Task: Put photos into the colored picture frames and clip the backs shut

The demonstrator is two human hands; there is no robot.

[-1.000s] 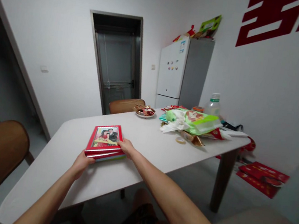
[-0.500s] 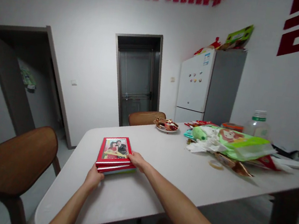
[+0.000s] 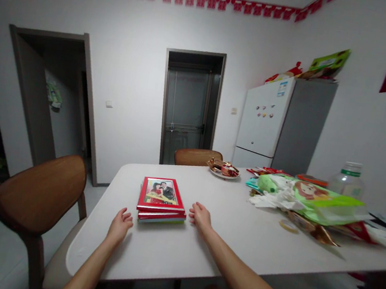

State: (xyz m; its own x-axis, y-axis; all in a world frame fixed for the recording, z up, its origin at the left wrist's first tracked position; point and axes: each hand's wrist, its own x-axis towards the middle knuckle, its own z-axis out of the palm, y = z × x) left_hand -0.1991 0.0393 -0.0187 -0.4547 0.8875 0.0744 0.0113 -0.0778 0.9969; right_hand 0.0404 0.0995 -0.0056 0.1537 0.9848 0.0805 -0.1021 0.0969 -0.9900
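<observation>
A red picture frame [image 3: 162, 193] with a photo of two people lies face up on top of a small stack on the white table [image 3: 237, 237]. Beneath it shows the edge of another red frame [image 3: 161, 214], and below that a thin green-and-white edge. My left hand [image 3: 120, 225] is just left of the stack, fingers apart and holding nothing. To the right of the stack, my right hand [image 3: 200, 216] is also empty, its fingers loosely curled and apart from the frame.
At the table's far side stands a plate [image 3: 223, 175] of wrapped items. Green snack packaging [image 3: 325, 201], crumpled tissue [image 3: 276, 199], a tape roll [image 3: 289, 226] and a clear plastic jar [image 3: 348, 180] crowd the right. Brown chairs [image 3: 43, 190] stand left and behind.
Both hands have let go of the picture frame and moved apart to either side of the stack. The view has turned slightly left.
</observation>
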